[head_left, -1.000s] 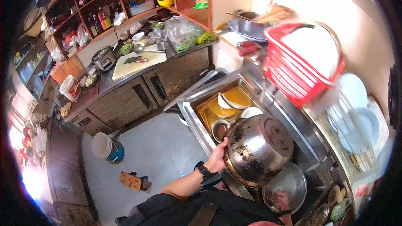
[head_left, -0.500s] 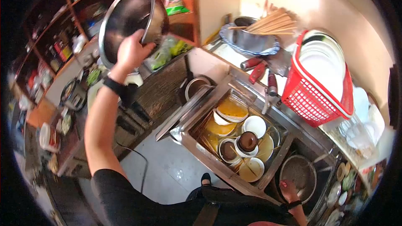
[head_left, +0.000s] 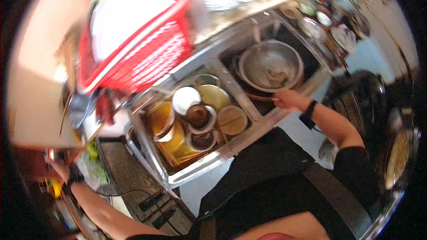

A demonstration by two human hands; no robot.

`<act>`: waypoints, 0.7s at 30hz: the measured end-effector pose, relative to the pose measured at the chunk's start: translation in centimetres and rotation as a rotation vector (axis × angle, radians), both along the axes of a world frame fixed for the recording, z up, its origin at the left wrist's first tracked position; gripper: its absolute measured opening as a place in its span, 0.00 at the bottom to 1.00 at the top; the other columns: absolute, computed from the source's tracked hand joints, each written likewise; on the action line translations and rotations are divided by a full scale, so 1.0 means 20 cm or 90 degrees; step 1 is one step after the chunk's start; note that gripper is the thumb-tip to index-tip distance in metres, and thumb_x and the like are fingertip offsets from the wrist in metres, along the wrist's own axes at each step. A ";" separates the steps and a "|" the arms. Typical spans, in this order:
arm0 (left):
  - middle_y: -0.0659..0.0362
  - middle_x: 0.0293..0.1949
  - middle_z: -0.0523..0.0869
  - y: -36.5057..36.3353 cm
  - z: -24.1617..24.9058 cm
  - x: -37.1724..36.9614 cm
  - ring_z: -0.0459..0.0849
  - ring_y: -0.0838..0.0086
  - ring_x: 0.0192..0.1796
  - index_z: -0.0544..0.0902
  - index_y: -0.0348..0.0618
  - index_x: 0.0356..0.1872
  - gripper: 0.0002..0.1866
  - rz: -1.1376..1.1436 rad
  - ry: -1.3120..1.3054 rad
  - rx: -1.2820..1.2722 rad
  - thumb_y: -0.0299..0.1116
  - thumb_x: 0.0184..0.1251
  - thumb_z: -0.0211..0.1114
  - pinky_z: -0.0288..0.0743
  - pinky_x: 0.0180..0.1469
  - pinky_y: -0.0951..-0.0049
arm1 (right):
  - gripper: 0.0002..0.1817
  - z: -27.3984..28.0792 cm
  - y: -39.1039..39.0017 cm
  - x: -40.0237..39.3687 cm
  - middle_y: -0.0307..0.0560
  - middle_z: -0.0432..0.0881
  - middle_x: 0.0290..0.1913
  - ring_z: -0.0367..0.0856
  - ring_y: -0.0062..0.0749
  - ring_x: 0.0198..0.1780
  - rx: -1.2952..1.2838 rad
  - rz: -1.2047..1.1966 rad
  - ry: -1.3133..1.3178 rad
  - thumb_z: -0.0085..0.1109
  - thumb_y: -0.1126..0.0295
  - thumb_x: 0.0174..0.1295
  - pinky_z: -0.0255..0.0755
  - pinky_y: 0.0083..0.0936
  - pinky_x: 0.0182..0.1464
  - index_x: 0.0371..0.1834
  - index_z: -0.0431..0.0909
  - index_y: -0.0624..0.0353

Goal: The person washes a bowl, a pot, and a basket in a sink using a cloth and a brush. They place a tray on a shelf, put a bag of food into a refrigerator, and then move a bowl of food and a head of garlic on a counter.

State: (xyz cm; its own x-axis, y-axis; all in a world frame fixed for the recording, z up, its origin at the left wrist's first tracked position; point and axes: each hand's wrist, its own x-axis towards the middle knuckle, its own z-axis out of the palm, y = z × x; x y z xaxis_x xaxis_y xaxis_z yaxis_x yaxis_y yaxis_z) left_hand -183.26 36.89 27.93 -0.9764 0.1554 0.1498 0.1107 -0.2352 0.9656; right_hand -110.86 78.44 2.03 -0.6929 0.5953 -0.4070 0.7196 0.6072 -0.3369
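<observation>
My left hand [head_left: 62, 170] is stretched out to the far left, in front of the reddish-brown shelf [head_left: 29, 160]. It is blurred, its fingers lie against a small shiny patch, and I cannot tell what it holds. My right hand [head_left: 289, 101] has its fingers curled at the front of the right sink basin, just below the rim of a round metal pan [head_left: 267, 64]. Some murky residue shows in the pan, and a brown rim shows beneath it. The left basin holds several used bowls, among them a white bowl [head_left: 186, 101] and a dark brown bowl [head_left: 198, 115], with yellowish liquid and chopsticks.
A red plastic basket [head_left: 155, 62] with white plates [head_left: 124, 13] stands on the counter behind the sink. Red-handled tools [head_left: 104, 106] lie left of it. Green produce in plastic [head_left: 92, 169] is near my left wrist. Small dishes [head_left: 313, 29] sit right of the sink.
My view has swung to the right. The large metal bowl that my left hand held up is no longer visible. My right hand has moved from inside the pan to its near rim.
</observation>
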 end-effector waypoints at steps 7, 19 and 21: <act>0.58 0.59 0.77 -0.22 -0.58 0.28 0.76 0.68 0.57 0.71 0.42 0.63 0.34 0.279 0.054 -0.329 0.58 0.67 0.58 0.72 0.54 0.64 | 0.11 -0.34 0.56 0.14 0.59 0.81 0.33 0.79 0.59 0.36 0.017 0.023 0.173 0.51 0.64 0.57 0.71 0.49 0.36 0.28 0.77 0.61; 0.54 0.57 0.77 1.47 -1.92 2.65 0.79 0.68 0.55 0.70 0.39 0.62 0.22 -0.465 -0.377 -0.288 0.33 0.70 0.59 0.81 0.50 0.65 | 0.18 -1.16 1.05 0.01 0.64 0.73 0.56 0.78 0.58 0.52 0.097 0.517 -0.168 0.52 0.72 0.57 0.74 0.39 0.53 0.52 0.75 0.55; 0.51 0.58 0.77 1.92 -2.06 3.00 0.78 0.67 0.56 0.68 0.35 0.64 0.28 -0.449 -0.381 -0.283 0.24 0.63 0.64 0.75 0.59 0.68 | 0.16 -1.24 1.10 0.02 0.66 0.75 0.53 0.79 0.56 0.50 0.017 0.315 0.017 0.54 0.73 0.55 0.75 0.40 0.50 0.48 0.76 0.57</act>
